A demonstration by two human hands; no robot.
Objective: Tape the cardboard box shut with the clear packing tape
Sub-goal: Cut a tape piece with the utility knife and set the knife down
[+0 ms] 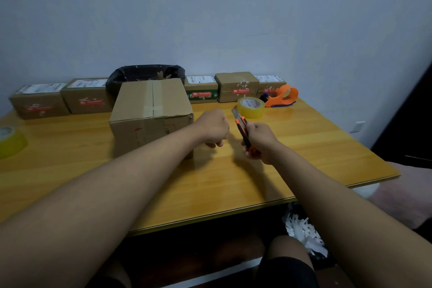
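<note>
A brown cardboard box [149, 110] stands on the wooden table [233, 182], its top flaps closed with a strip of clear tape along the seam. My left hand [214, 127] hovers just right of the box, fingers curled into a fist; whether it pinches anything I cannot tell. My right hand [259, 142] grips an orange and black utility knife [243, 128] with the blade out, pointing up and away. A roll of clear packing tape [250, 106] lies on the table behind the knife.
An orange tape dispenser [281, 96] sits at the back right. Several small parcels [237, 86] line the wall, with a black-lined bin [145, 75] behind the box. Another tape roll [10, 141] lies at the far left. The table's front edge is near my knees.
</note>
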